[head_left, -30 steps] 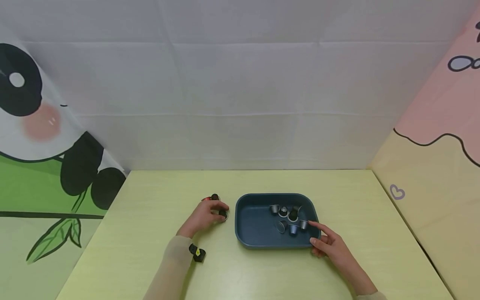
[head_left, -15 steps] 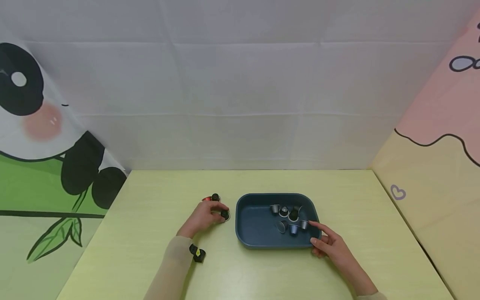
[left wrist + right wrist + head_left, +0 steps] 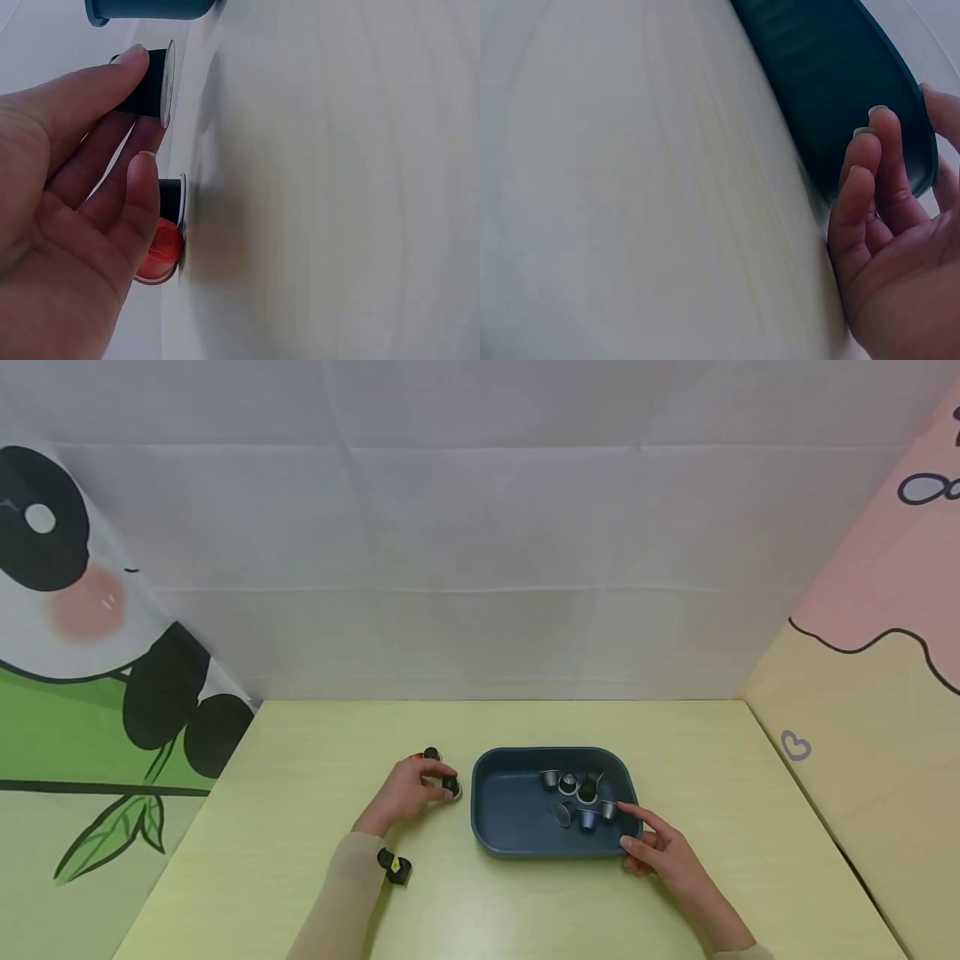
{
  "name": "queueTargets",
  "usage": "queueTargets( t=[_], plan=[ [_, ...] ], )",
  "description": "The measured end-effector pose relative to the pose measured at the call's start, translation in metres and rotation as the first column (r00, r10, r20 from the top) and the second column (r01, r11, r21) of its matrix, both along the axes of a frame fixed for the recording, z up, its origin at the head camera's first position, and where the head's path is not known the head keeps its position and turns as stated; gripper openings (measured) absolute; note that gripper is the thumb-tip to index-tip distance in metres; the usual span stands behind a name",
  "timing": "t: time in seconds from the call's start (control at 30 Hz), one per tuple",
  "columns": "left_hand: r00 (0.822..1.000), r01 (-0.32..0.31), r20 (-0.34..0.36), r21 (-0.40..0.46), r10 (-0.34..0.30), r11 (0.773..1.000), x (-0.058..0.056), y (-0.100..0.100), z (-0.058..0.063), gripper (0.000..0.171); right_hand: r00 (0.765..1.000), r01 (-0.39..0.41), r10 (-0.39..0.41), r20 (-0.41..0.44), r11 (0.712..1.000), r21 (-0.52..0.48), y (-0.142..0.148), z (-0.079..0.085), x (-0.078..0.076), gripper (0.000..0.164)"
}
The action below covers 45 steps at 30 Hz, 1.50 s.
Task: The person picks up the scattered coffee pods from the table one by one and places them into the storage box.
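Observation:
Thumb and fingertips of my left hand [image 3: 401, 795] pinch a black coffee capsule [image 3: 451, 784] left of the blue tray [image 3: 498, 818]. In the left wrist view, this black capsule [image 3: 150, 86] shows its silver rim facing the tabletop, with a gap and a shadow beside it. A second black capsule [image 3: 431, 752] and a red capsule [image 3: 417, 757] stand just behind that hand, the red one partly hidden. My right hand [image 3: 663, 853] grips the tray's right front corner. The right wrist view has several of its fingers [image 3: 853, 195] curled against the tray's outer wall [image 3: 840, 97].
Several silver, black and blue capsules [image 3: 587, 820] lie loosely in the tray's right half, some tipped over. The pale yellow table [image 3: 465, 910] ends at a white cloth backdrop [image 3: 487, 643]. Printed cloth walls stand at left and right.
The black capsule in my left hand has shifted very slightly to the right with the fingertips. My right hand and the tray stay where they were.

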<state>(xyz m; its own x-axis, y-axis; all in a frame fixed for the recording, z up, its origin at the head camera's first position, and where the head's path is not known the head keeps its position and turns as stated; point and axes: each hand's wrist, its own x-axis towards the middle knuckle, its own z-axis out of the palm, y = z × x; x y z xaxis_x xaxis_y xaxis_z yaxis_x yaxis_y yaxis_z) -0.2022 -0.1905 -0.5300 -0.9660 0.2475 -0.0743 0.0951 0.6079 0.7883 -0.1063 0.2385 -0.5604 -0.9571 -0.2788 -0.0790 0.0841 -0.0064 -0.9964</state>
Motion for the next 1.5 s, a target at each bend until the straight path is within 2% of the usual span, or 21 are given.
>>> queueTargets(
  t=[0.23, 0.5, 0.73, 1.0, 1.3, 1.5],
  plan=[
    [1.000, -0.021, -0.004, 0.041, 0.021, 0.999, 0.002, 0.002, 0.010, 0.029, 1.000, 0.005, -0.004, -0.018, 1.000, 0.031, -0.001, 0.000, -0.001, 0.052],
    [0.999, 0.014, -0.052, 0.075, -0.010, 0.997, 0.000, 0.001, 0.016, 0.030, 1.000, 0.001, 0.000, -0.016, 0.999, 0.038, 0.000, 0.000, -0.001, 0.053],
    [0.996, 0.008, -0.084, 0.059, -0.003, 0.998, 0.000, 0.004, 0.028, 0.029, 1.000, 0.002, -0.002, -0.010, 1.000, 0.025, 0.000, -0.001, -0.002, 0.053],
    [0.994, 0.026, -0.111, 0.082, -0.016, 0.996, 0.000, 0.007, 0.037, 0.030, 1.000, 0.010, -0.009, -0.019, 0.999, 0.035, 0.000, -0.001, -0.001, 0.053],
    [0.986, 0.051, -0.161, 0.074, -0.039, 0.996, 0.001, 0.012, 0.049, 0.029, 0.999, 0.035, -0.036, 0.019, 0.998, 0.056, 0.000, -0.001, -0.003, 0.052],
    [0.981, 0.061, -0.187, 0.069, -0.047, 0.996, 0.003, 0.018, 0.056, 0.029, 1.000, 0.014, -0.014, -0.002, 0.999, 0.032, 0.000, -0.001, -0.001, 0.051]
  ],
)
